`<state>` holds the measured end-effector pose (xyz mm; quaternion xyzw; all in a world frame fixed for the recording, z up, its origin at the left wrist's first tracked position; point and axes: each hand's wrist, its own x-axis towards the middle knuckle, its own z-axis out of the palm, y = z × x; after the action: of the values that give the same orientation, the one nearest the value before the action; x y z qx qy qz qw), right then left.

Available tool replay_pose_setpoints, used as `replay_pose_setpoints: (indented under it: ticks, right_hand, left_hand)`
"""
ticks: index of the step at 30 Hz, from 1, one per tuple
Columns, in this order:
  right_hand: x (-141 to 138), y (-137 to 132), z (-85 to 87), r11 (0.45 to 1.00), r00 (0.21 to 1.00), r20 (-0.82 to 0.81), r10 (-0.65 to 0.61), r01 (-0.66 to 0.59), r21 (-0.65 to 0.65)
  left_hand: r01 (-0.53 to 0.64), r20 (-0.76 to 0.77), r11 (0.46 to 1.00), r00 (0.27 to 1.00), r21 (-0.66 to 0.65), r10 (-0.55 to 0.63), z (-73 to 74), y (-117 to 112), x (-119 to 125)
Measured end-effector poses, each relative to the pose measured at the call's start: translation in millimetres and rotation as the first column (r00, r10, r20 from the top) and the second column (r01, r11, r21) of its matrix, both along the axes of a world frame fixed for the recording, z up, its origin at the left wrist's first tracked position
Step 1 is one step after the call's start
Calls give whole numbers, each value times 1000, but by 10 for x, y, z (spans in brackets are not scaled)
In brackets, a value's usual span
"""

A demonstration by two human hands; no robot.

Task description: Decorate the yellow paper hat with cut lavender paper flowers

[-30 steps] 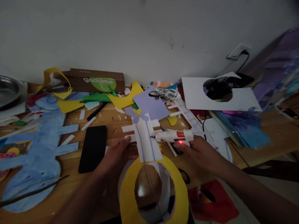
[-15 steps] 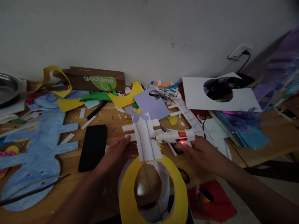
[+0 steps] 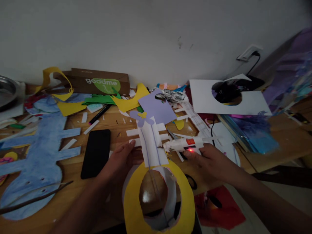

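Observation:
My right hand (image 3: 209, 159) is closed round a white glue gun (image 3: 184, 143) with a red label and a small red light; its nozzle points left at a white paper strip piece (image 3: 150, 143) with purple lines and white cross strips. My left hand (image 3: 122, 159) rests at that piece's left edge, fingers pressed on the paper. A small purple paper flower with a yellow centre (image 3: 142, 117) sits at the top of the strip. Below it lies a yellow paper ring (image 3: 131, 198) around a brown oval.
A black phone (image 3: 96, 152) lies left of my left hand. A blue painted cut-out (image 3: 41, 152) covers the table's left side. A brown box (image 3: 97, 83), yellow and green scraps and a black marker (image 3: 99, 114) lie behind. White card with a round hole (image 3: 202, 97) at right; wall socket (image 3: 248, 52).
The glue gun's nozzle has dropped slightly lower towards the white strip piece. My left hand has stayed at the paper's edge.

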<state>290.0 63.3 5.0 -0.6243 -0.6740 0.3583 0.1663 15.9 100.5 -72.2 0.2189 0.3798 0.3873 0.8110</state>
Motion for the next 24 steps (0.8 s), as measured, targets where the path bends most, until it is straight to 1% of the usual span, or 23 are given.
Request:
replay_pose_setpoints:
  ticks: [4, 9, 13, 21, 24]
  right_hand:
    - [13, 4, -26, 1000, 1000, -3, 14, -14, -18]
    - [52, -12, -51, 999, 998, 46, 35, -35, -6]
    - [73, -29, -64, 999, 999, 36, 41, -40, -33]
    - [14, -38, 29, 993, 999, -38, 20, -24, -114]
    - [9, -44, 31, 991, 999, -38, -19, 14, -133]
  left_hand:
    - [0, -6, 1000, 1000, -2, 0, 14, -3, 5]
    - [13, 23, 1000, 1000, -19, -13, 30, -1, 5]
    - [22, 34, 1000, 999, -6, -22, 30, -1, 2]
    - [23, 34, 1000, 999, -4, -23, 39, -7, 8]
    - [17, 41, 1000, 999, -9, -16, 41, -4, 13]
